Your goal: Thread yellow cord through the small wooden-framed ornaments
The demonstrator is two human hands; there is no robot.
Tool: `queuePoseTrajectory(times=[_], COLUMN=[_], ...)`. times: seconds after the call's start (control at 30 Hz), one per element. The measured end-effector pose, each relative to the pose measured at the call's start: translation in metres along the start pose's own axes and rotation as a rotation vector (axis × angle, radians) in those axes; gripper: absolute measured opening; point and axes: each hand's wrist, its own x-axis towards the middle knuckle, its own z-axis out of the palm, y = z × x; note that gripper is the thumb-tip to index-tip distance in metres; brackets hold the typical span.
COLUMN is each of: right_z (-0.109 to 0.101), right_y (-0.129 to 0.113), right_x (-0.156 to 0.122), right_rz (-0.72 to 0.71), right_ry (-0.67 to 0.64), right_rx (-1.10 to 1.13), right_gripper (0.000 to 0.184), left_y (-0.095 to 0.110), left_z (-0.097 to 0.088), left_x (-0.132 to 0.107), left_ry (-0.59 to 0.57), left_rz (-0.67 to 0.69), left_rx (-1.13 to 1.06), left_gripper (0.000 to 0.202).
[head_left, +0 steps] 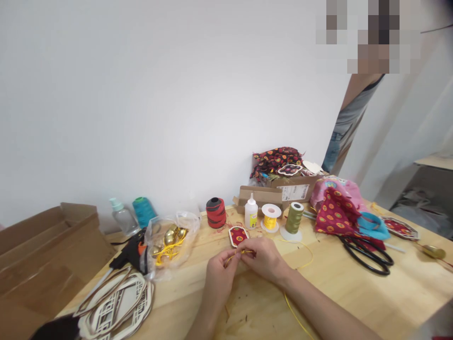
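Cluttered wooden table [354,297], white wall [141,94]
Thin yellow cord [241,252]; left hand [217,276] and right hand [265,259] each pinch it in their grip

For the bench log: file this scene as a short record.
left hand: pinches yellow cord
right hand: pinches the same cord
just behind hands: red ornament
behind that: glue bottle, yellow spool, green spool
left side: bag of gold bells, glue gun
right side: black scissors
surface: wooden table
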Motion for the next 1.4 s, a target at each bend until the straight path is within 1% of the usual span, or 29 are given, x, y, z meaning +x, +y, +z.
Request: queuePoseTrajectory(times=[0.17,0.37,0.5,0.6,0.77,0.83,1.0,1.2,1.4], right_z=[-0.0007,-0.0033,-0.0045,-0.0052,-0.0052,-0.0052,-0.0065,-0.0076,-0.0079], right_y=[-0.0004,-0.0006,-0.0004,0.0006,0.0024,0.0011,-0.0044,-0.0041,-0.0027], right_x=[0.0002,0.0018,0.0028,0.0031,0.0024,0.0023,0.003,0.0036,0.0033], right_rz=[0.015,0.091,0.098,0.072,-0.046,-0.053,-0.004,-0.052,-0.079], right_ry=[-0.011,-0.023,-0.042,-0.053,-0.039,-0.037,-0.024,0.005,0.012], right_rx=[0.01,-0.045,-0.055,-0.061,-0.096,-0.12,-0.134,-0.087,-0.092], right_gripper=[0.022,0.008,0.006,0.007,0.008,0.009,0.011,0.009,0.007], left_y=[0.0012,0.0038,0.0032,0.0021,0.0014,0.0012,-0.0002,0.0,-0.0021], left_z=[-0.0006,0.0004,0.0011,0.0006,-0.0009,-0.001,-0.0015,-0.0038,-0.0011], left_x=[-0.0008,-0.0005,-0.0001,0.0004,0.0013,0.0016,0.0034,0.006,0.0055], left_ry=[0.002,0.02,0.025,0.024,0.056,0.06,0.096,0.111,0.19], left_rz=[0.004,0.003,-0.006,-0.008,0.009,0.011,-0.017,-0.05,-0.027], left_rx=[0.059,0.092,0.104,0.098,0.124,0.121,0.039,-0.099,-0.192], left_gripper=[0.029,0.028,0.028,0.028,0.024,0.024,0.021,0.017,0.017])
